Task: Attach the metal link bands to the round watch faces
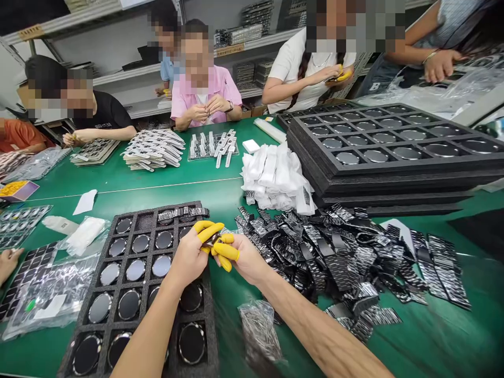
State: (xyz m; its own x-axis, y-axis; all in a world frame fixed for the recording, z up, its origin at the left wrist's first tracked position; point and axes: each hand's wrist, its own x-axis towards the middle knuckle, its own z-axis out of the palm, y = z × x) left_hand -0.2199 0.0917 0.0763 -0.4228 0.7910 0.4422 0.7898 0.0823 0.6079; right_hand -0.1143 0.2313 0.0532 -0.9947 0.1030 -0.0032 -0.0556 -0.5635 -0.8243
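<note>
My left hand [193,251] and my right hand [241,255] meet above the right edge of a black foam tray [205,320]. Both wear yellow finger cots. Together they pinch a small dark part [213,240], most of it hidden by my fingertips. Round watch cases [135,270] fill the tray's cells. A few metal watch bands [183,212] lie across the tray's top edge. To the right of my hands spreads a heap of black bagged watch straps [338,257].
A stack of black trays [394,152] with round cases stands at back right, with white wrapped rolls [275,176] beside it. A bag of thin metal pins [260,328] lies below my right arm. Several people work across the green table [157,181]. A hand [8,262] shows at left.
</note>
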